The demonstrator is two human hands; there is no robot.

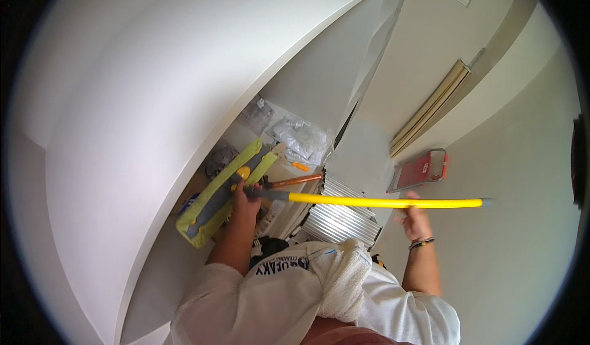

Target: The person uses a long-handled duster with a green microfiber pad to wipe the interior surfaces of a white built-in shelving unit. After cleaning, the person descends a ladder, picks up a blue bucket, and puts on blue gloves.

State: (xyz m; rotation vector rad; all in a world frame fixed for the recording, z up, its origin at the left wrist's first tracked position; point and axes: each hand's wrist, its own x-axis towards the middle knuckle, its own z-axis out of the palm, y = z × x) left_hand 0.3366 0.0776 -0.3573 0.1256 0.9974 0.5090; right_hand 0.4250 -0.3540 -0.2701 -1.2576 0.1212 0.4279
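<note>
A flat mop head (214, 193) with a yellow-green cloth pad sits at the left, joined to a yellow mop pole (350, 200) that runs level towards the right. My left hand (245, 200) is closed around the grey joint end of the pole, beside the mop head. Under the pole's far part is my right hand (416, 220), palm near it, some fingers apart and a fingertip reaching over the pole; whether it grips is unclear. A white towel (345, 285) hangs on my chest.
Below are a hammer (295, 180), an orange-handled tool (300, 165) and clear plastic bags (302, 140). A ribbed metal platform (341, 213) lies beneath the pole. A red folding step (417, 170) stands at the right wall. A curved white wall edge (221, 128) borders the left.
</note>
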